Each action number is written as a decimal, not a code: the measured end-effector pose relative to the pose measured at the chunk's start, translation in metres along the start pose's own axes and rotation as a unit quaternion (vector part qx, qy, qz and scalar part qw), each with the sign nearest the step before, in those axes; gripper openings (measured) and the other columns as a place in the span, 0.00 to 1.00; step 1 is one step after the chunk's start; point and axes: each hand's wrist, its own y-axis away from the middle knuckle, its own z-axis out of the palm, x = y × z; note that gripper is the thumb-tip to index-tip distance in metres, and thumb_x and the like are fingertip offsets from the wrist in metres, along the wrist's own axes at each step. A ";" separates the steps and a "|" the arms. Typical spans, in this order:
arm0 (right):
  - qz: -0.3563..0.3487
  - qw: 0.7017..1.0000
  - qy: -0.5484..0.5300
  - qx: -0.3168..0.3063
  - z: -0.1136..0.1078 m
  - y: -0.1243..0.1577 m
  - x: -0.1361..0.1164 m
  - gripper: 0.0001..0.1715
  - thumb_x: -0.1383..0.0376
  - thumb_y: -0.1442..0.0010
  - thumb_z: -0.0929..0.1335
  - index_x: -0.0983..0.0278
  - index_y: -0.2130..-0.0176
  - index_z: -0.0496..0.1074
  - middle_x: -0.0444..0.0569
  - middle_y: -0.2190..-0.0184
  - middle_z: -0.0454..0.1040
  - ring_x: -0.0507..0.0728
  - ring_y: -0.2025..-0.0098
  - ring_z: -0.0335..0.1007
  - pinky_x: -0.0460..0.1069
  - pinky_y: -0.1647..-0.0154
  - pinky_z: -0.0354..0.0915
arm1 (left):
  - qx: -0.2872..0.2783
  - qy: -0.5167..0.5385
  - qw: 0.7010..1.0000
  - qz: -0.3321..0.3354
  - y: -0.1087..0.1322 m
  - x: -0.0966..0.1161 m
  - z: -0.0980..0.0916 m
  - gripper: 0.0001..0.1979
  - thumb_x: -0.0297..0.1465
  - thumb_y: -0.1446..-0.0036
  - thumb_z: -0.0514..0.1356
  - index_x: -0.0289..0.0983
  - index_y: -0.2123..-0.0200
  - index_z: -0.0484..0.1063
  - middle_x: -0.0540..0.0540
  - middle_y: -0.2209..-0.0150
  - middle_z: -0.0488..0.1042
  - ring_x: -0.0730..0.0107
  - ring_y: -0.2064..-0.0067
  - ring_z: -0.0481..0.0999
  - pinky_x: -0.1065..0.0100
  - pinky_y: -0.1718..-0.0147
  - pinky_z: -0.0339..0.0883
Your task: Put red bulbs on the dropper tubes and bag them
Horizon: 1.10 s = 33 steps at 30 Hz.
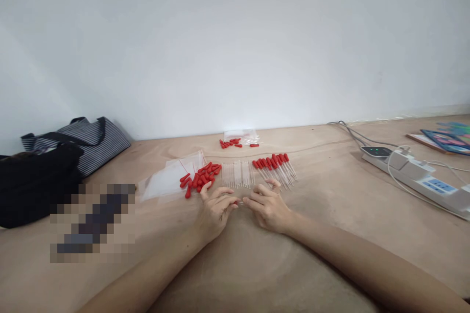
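One red dropper bulb, head view: pinched narrowly in fingertips of left hand, over wooden tabletop. One clear pipette tube, mostly hidden: apparently pinched in fingertips of right hand, facing the bulb. Set out just beyond: loose red bulbs, bare pipette tubes, bulb-fitted droppers. Needed, by judgement: straight alignment, light grip near the joint, gentle push without bending.

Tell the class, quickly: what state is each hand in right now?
Left hand: fingertips closed on a red bulb, mostly hidden.
Right hand: fingertips closed, seemingly on a thin clear tube, mostly hidden.
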 end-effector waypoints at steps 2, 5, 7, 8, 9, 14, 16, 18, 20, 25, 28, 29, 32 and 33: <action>-0.032 0.999 0.026 0.009 0.000 0.001 0.000 0.14 0.75 0.46 0.58 0.64 0.67 0.69 0.41 0.78 0.69 0.50 0.68 0.59 0.55 0.53 0.41 | -0.002 0.002 1.000 -0.002 0.000 0.000 0.000 0.08 0.28 0.43 0.51 0.41 0.69 0.70 0.54 0.73 0.77 0.68 0.62 0.73 0.54 0.46 0.33; -0.081 0.994 0.067 0.023 -0.003 0.000 -0.002 0.15 0.75 0.43 0.58 0.62 0.69 0.69 0.41 0.75 0.71 0.49 0.64 0.60 0.54 0.52 0.40 | -0.007 0.006 1.000 -0.007 0.000 0.001 0.000 0.08 0.28 0.43 0.51 0.41 0.68 0.70 0.53 0.73 0.77 0.68 0.62 0.73 0.54 0.46 0.33; -0.101 0.991 0.085 0.026 -0.005 -0.001 -0.003 0.15 0.75 0.42 0.57 0.62 0.70 0.69 0.40 0.74 0.71 0.49 0.62 0.59 0.53 0.51 0.40 | -0.012 0.007 1.000 -0.003 -0.001 0.001 0.000 0.08 0.28 0.43 0.50 0.41 0.68 0.70 0.53 0.72 0.77 0.68 0.62 0.73 0.54 0.46 0.32; -0.107 0.990 0.089 0.024 -0.006 -0.002 -0.003 0.16 0.75 0.41 0.57 0.62 0.70 0.69 0.40 0.74 0.72 0.48 0.62 0.59 0.53 0.50 0.40 | -0.014 0.008 1.000 0.001 -0.001 0.001 0.000 0.08 0.27 0.43 0.50 0.41 0.68 0.69 0.54 0.72 0.77 0.69 0.62 0.73 0.54 0.46 0.32; -0.112 0.990 0.089 0.021 -0.007 -0.002 -0.004 0.16 0.75 0.41 0.57 0.62 0.70 0.69 0.40 0.73 0.72 0.48 0.61 0.59 0.52 0.50 0.40 | -0.016 0.008 1.000 0.005 -0.001 0.001 -0.001 0.09 0.27 0.43 0.50 0.40 0.68 0.69 0.54 0.72 0.77 0.69 0.62 0.73 0.54 0.46 0.31; -0.054 0.997 0.049 -0.006 -0.001 -0.003 -0.006 0.14 0.75 0.43 0.57 0.64 0.72 0.68 0.42 0.77 0.70 0.50 0.66 0.58 0.54 0.51 0.40 | -0.024 -0.013 0.999 0.017 -0.001 0.002 -0.002 0.09 0.26 0.44 0.51 0.40 0.68 0.70 0.54 0.73 0.77 0.70 0.62 0.73 0.53 0.45 0.31; 0.006 0.999 0.013 -0.043 0.003 -0.003 -0.005 0.12 0.74 0.46 0.59 0.64 0.73 0.67 0.42 0.79 0.69 0.51 0.68 0.58 0.55 0.53 0.41 | -0.028 -0.026 0.999 0.020 -0.001 0.002 -0.002 0.09 0.27 0.43 0.51 0.41 0.68 0.70 0.53 0.73 0.77 0.69 0.62 0.73 0.52 0.45 0.31; 0.052 0.995 -0.024 -0.079 0.005 -0.003 -0.004 0.09 0.73 0.48 0.61 0.63 0.71 0.68 0.43 0.78 0.69 0.52 0.68 0.58 0.56 0.54 0.41 | -0.031 -0.035 0.999 0.024 -0.001 0.001 0.000 0.09 0.28 0.43 0.51 0.41 0.68 0.71 0.53 0.74 0.77 0.68 0.62 0.74 0.51 0.45 0.31; 0.074 0.991 -0.049 -0.099 0.006 -0.004 -0.001 0.08 0.72 0.48 0.62 0.62 0.70 0.69 0.43 0.78 0.70 0.52 0.67 0.58 0.56 0.54 0.42 | -0.035 -0.043 0.998 0.028 -0.002 0.000 0.000 0.09 0.29 0.42 0.51 0.41 0.68 0.71 0.52 0.73 0.77 0.67 0.61 0.73 0.50 0.45 0.30; 0.092 0.993 -0.049 -0.052 0.001 -0.006 0.005 0.09 0.67 0.43 0.61 0.61 0.69 0.71 0.43 0.77 0.71 0.52 0.67 0.60 0.55 0.53 0.40 | 0.012 -0.111 0.993 0.041 -0.004 -0.005 -0.004 0.11 0.36 0.44 0.53 0.43 0.59 0.70 0.46 0.59 0.75 0.60 0.54 0.70 0.48 0.46 0.34; 0.076 0.996 -0.034 -0.012 -0.003 -0.005 0.008 0.09 0.65 0.42 0.61 0.59 0.67 0.71 0.42 0.77 0.71 0.51 0.67 0.60 0.56 0.52 0.39 | 0.039 -0.152 0.986 0.054 -0.003 -0.007 -0.007 0.09 0.33 0.44 0.54 0.46 0.61 0.71 0.47 0.55 0.73 0.59 0.52 0.69 0.47 0.47 0.35; 0.069 0.997 -0.028 -0.003 -0.003 -0.004 0.009 0.09 0.64 0.41 0.61 0.59 0.67 0.71 0.42 0.77 0.71 0.51 0.67 0.60 0.56 0.52 0.39 | 0.041 -0.158 0.985 0.057 -0.002 -0.007 -0.008 0.09 0.31 0.44 0.54 0.46 0.61 0.71 0.47 0.55 0.73 0.59 0.52 0.69 0.46 0.47 0.34; 0.047 0.999 -0.011 0.017 -0.003 -0.001 0.009 0.09 0.64 0.42 0.62 0.60 0.68 0.71 0.41 0.78 0.71 0.51 0.67 0.61 0.56 0.51 0.39 | 0.042 -0.161 0.984 0.064 -0.002 -0.005 -0.008 0.11 0.28 0.44 0.53 0.47 0.61 0.71 0.49 0.57 0.74 0.61 0.52 0.69 0.46 0.47 0.32; 0.044 0.999 -0.005 0.020 -0.002 0.000 0.009 0.08 0.64 0.42 0.62 0.61 0.68 0.71 0.41 0.78 0.71 0.51 0.67 0.61 0.56 0.51 0.39 | 0.042 -0.157 0.985 0.065 -0.002 -0.005 -0.008 0.10 0.28 0.44 0.53 0.47 0.62 0.71 0.50 0.58 0.75 0.61 0.53 0.70 0.46 0.46 0.32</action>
